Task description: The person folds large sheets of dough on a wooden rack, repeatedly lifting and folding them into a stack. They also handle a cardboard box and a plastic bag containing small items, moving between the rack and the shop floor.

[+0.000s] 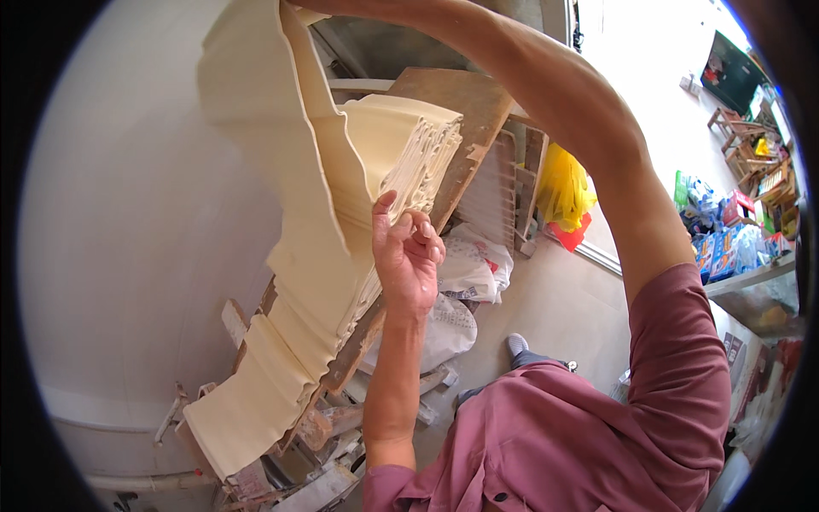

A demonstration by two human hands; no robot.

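Observation:
A wide, pale sheet of dough (256, 128) hangs in a tall fold on the left, its top running out at the upper edge of the picture. Behind it, more of the sheet lies in a thick stack of folded layers (416, 153) on a worn wooden board (477, 121). Its lower end (249, 397) drapes in ripples over the board's near end. My left hand (409, 253) is palm up beside the stack's edge, fingers loosely curled and apart, with nothing seen in it. My right arm arches over the board; its hand is out of view past the top edge.
A white wall (128, 224) rises close on the left. White plastic bags (473, 262) and a slatted wooden frame (489, 185) stand right of the board. A yellow bag (563, 185) hangs beyond. Wooden and metal pieces (333, 422) lie below the board.

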